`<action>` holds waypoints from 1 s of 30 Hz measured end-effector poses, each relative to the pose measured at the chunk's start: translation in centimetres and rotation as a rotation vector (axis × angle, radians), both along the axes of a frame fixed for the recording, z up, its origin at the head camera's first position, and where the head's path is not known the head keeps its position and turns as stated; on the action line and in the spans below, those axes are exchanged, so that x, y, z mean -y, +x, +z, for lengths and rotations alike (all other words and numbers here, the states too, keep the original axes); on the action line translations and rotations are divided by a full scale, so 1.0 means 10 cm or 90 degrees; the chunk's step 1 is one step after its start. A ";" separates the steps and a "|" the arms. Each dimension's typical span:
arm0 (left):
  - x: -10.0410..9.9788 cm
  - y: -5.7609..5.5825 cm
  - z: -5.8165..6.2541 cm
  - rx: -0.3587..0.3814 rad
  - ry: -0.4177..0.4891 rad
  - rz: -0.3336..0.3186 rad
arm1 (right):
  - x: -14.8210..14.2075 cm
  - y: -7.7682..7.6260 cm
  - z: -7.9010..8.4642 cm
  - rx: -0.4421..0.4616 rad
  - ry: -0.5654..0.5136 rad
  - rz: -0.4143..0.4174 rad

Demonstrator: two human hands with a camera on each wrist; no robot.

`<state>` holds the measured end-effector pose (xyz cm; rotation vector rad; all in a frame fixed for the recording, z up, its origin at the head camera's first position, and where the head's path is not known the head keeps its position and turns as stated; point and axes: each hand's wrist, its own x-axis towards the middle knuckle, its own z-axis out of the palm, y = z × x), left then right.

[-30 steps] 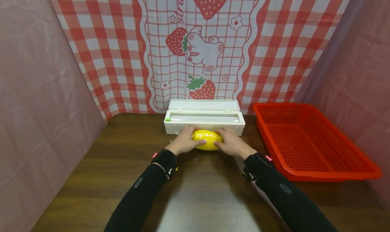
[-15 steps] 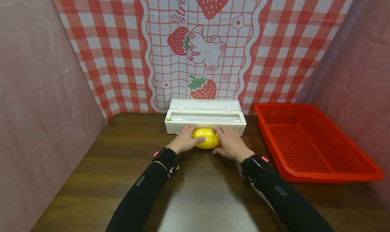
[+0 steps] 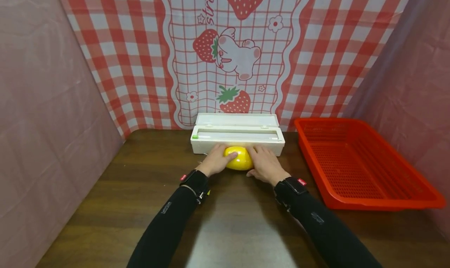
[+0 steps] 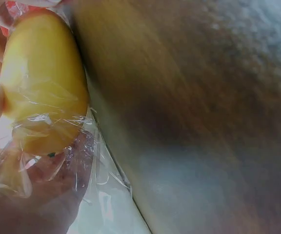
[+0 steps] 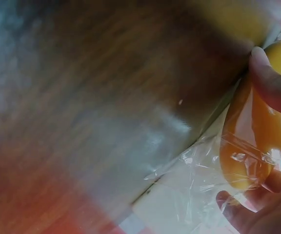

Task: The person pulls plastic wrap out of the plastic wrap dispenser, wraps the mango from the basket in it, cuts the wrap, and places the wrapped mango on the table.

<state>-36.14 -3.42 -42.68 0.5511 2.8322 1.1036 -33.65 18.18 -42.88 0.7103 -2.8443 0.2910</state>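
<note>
While a red-and-white checked cloth (image 3: 230,51) with strawberry prints hangs across the 12 o'clock side, the brown wood-grain tabletop (image 3: 147,174) extends in front of it; all clock positions refer to the head view, read from the point of work; at 3 o'clock, a red perforated basket (image 3: 383,203) stands on the tabletop; at 12 o'clock, a long white box (image 3: 237,141) stands near the cloth, lid raised along its rear edge.

At 9 o'clock, the left hand (image 3: 215,160) grasps one end of a yellow oblong item (image 3: 240,161), thumb laid across its near face; at 3 o'clock, the right hand (image 3: 265,164) grasps the other end, fingers along the far side, thumb at the near edge; the item lies at centre, directly before the box, long axis running 9 to 3 o'clock; creased transparent film (image 4: 45,121) covers part of it; a small green tab (image 3: 195,136) sits on the box at 10 o'clock.
</note>
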 end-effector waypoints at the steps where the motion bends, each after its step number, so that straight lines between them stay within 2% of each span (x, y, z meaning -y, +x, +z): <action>1: -0.01 0.00 0.00 -0.001 0.003 0.002 | 0.00 0.00 0.00 0.002 0.003 -0.005; 10: -0.04 -0.02 0.00 0.014 0.053 0.015 | 0.00 -0.02 -0.03 0.008 -0.018 -0.030; 14: -0.04 -0.02 0.02 0.008 0.045 0.001 | 0.01 -0.01 -0.04 -0.003 -0.003 -0.046; 24: -0.06 -0.03 0.03 0.006 0.018 0.005 | 0.08 -0.01 0.00 -0.047 0.124 -0.046; 30: -0.08 -0.03 0.08 0.016 -0.001 0.027 | 0.08 -0.02 0.02 -0.078 0.116 -0.018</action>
